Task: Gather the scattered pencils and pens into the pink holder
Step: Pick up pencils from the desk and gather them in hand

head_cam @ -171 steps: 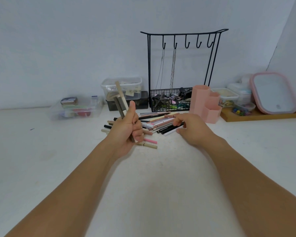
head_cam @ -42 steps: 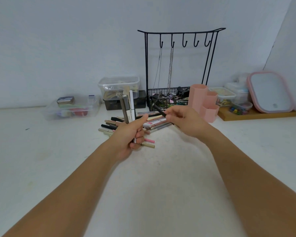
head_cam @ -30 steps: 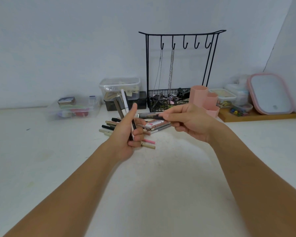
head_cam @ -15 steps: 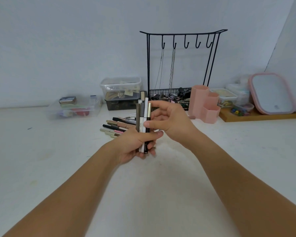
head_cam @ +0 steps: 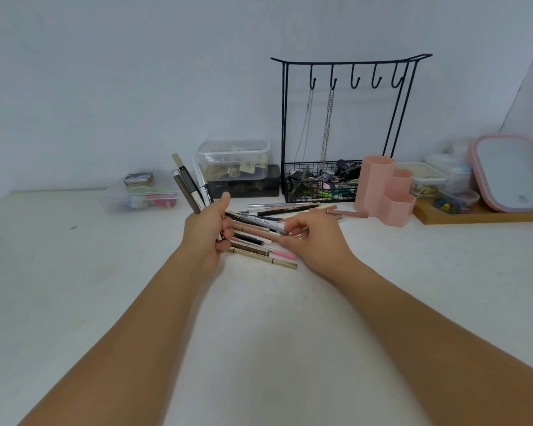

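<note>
Head view: left hand (head_cam: 206, 229) grips a pen bundle (head_cam: 191, 186), right hand (head_cam: 311, 238) pinches a white pen (head_cam: 263, 222), pink holder (head_cam: 386, 190) contents unseen.

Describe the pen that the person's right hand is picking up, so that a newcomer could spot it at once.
Start at the black wire rack by the wall. In front lies a pile of pens. The right hand pinches a white pen, the only one printed SWEET MINT.

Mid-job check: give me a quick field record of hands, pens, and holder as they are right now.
left hand: grips an upright bundle of pens
right hand: pinches a white pen over the pile
loose pens: lying on the table between the hands
pink holder: upright, right of the pile; no pens seen sticking out
</note>
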`<control>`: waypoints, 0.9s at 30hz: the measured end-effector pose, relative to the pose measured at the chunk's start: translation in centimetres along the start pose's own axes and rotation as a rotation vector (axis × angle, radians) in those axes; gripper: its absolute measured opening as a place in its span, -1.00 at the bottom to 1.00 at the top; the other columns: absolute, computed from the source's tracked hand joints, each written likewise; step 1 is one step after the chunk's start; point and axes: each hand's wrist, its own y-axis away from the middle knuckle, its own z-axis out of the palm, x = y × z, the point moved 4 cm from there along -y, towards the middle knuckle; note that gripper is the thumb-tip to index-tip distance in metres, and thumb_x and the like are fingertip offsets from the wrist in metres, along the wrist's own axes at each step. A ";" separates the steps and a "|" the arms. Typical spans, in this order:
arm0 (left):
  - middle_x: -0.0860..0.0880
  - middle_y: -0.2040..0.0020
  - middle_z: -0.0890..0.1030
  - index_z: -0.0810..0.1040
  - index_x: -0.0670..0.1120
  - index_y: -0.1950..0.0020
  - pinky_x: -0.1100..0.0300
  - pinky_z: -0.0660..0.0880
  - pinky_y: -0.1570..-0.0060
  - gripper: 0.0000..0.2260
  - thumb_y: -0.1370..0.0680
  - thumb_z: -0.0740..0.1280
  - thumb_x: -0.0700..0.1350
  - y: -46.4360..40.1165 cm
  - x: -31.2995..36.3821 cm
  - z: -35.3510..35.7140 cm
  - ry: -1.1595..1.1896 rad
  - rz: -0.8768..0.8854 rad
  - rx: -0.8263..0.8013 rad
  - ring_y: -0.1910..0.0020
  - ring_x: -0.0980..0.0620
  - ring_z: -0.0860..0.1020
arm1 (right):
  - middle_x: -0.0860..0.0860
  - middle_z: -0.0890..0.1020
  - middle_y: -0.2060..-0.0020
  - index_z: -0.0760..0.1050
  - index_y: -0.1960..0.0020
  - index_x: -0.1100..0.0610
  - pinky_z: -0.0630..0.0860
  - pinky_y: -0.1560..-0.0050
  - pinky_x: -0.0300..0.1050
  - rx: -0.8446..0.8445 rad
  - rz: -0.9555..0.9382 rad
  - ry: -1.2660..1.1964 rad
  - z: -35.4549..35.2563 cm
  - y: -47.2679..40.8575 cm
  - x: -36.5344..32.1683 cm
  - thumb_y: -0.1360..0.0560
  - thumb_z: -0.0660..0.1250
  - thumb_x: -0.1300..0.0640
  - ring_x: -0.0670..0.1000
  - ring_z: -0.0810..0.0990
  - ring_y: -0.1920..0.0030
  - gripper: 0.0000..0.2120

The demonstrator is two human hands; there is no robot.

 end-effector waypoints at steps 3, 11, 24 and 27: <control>0.01 0.46 0.31 0.33 -0.04 0.25 0.32 0.11 0.63 -0.66 -0.60 0.41 0.00 -0.4 -0.4 -0.3 -0.007 -0.001 0.045 0.55 0.11 0.28 | -0.09 0.65 0.28 0.68 0.13 0.05 0.33 0.31 -0.32 -0.045 -0.023 0.055 0.5 0.0 0.0 -0.42 0.55 0.12 -0.20 0.49 0.34 -0.93; 0.02 0.48 0.40 0.39 -0.06 0.28 0.30 0.14 0.65 -0.65 -0.59 0.41 0.06 -0.3 -0.7 0.4 -0.045 0.013 -0.003 0.50 0.09 0.37 | -0.11 0.65 0.31 0.71 0.08 0.09 0.46 0.22 -0.34 -0.006 0.073 -0.118 -0.4 -0.2 -0.1 -0.50 0.47 0.19 -0.18 0.55 0.29 -0.96; 0.03 0.42 0.29 0.55 -0.04 0.09 0.35 0.06 0.67 -0.58 -0.47 0.34 0.33 2.8 -1.6 4.6 0.075 -0.094 -0.339 0.54 0.16 0.25 | 0.05 0.64 0.32 0.60 0.05 0.28 0.42 0.31 -0.26 -0.140 0.322 -1.028 0.0 2.1 -3.6 -0.59 0.34 0.26 -0.13 0.52 0.38 -0.90; -0.02 0.40 0.39 0.60 -0.02 0.16 0.35 0.06 0.65 -0.60 -0.33 0.46 0.30 3.1 -1.7 4.8 0.061 -0.048 -0.353 0.57 0.17 0.26 | 0.06 0.64 0.34 0.57 0.11 0.24 0.39 0.30 -0.22 -0.158 0.301 -0.958 0.6 2.4 -4.1 -0.58 0.37 0.22 -0.13 0.56 0.42 -0.88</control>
